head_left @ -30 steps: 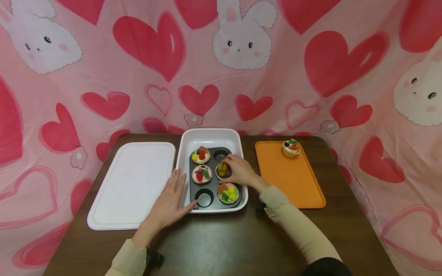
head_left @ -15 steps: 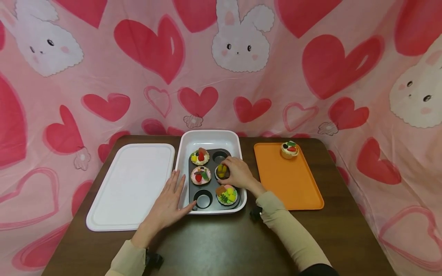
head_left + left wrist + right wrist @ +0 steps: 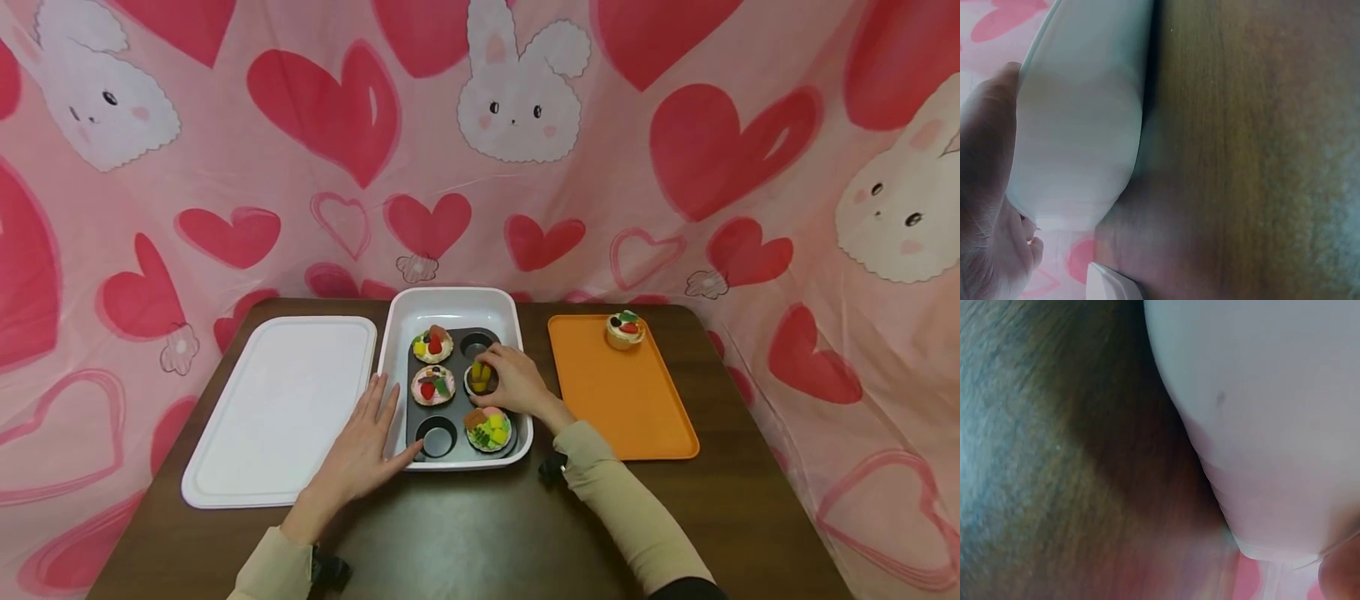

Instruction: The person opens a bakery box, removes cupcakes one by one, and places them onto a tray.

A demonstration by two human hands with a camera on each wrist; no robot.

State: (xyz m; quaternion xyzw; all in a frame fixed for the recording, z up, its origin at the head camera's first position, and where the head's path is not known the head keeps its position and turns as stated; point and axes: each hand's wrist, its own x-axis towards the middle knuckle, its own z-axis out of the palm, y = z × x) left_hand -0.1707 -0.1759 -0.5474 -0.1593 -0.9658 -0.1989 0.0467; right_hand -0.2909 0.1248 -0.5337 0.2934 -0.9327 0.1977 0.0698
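In the head view my right hand (image 3: 517, 385) grips a chocolate-coloured tart (image 3: 481, 377) with yellow fruit by its edge, at the middle right cup of a dark muffin pan (image 3: 459, 408). The pan lies inside a deep white tray (image 3: 453, 294). Three more fruit-topped tarts sit in it: a strawberry one (image 3: 433, 343) at back left, a pink one (image 3: 432, 386) at middle left, a green-and-yellow one (image 3: 489, 430) at front right. The back right and front left cups hold nothing. My left hand (image 3: 358, 446), fingers straight and spread, rests on the tray's left front rim.
A flat white board-like tray (image 3: 281, 408) lies to the left. On the right, an orange tray (image 3: 622, 408) bears one tart (image 3: 625, 330) at its back corner. All stand on a dark wooden table (image 3: 450, 533) before a pink heart-patterned cloth (image 3: 315, 158).
The head view has shifted slightly. My right hand keeps hold of the chocolate-coloured tart at the same cup, and my left hand stays at the tray's rim.
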